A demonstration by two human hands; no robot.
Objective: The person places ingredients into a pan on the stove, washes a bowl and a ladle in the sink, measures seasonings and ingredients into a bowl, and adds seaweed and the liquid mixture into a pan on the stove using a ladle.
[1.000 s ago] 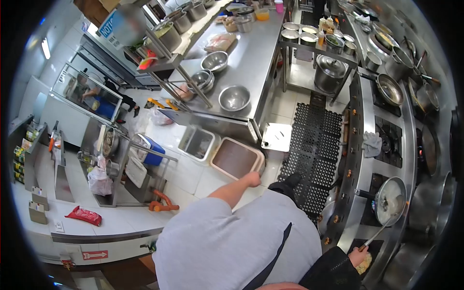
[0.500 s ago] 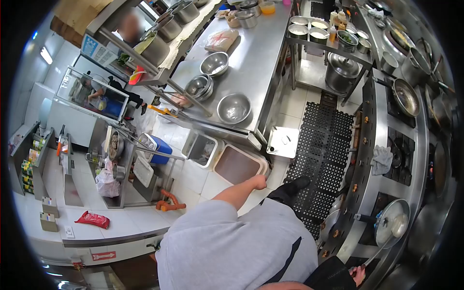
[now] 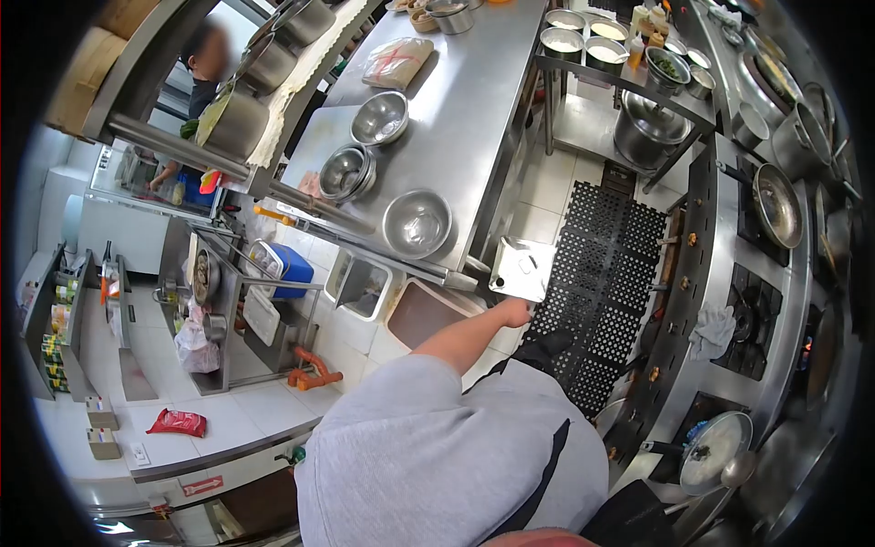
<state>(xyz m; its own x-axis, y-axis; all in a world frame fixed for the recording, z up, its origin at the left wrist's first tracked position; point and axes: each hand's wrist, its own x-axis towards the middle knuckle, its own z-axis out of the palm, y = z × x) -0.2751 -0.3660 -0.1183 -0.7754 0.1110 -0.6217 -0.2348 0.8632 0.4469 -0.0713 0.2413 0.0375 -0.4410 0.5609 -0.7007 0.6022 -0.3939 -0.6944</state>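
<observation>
My left hand [image 3: 515,313] is a closed fist held out in front of my grey shirt, and nothing shows in it. It is just below a square steel lid [image 3: 523,270] in the picture; contact is unclear. My right hand is out of sight near the black cloth at the bottom. A ladle [image 3: 738,469] reaches from there, its bowl at the rim of a pan [image 3: 716,453] holding pale, whitish contents. The pan sits on the stove at the lower right.
Steel bowls [image 3: 416,223] stand on a metal counter [image 3: 474,100]. Bins [image 3: 428,314] are below it. A black mat [image 3: 606,273] runs beside the stove, where a grey cloth [image 3: 712,332] and another pan [image 3: 777,206] lie. A person [image 3: 202,68] is behind the upper-left shelf.
My view has shifted. My left fist has moved up and right to the steel lid. My right hand has dropped out of sight, and the ladle's bowl has moved to the pan's rim.
</observation>
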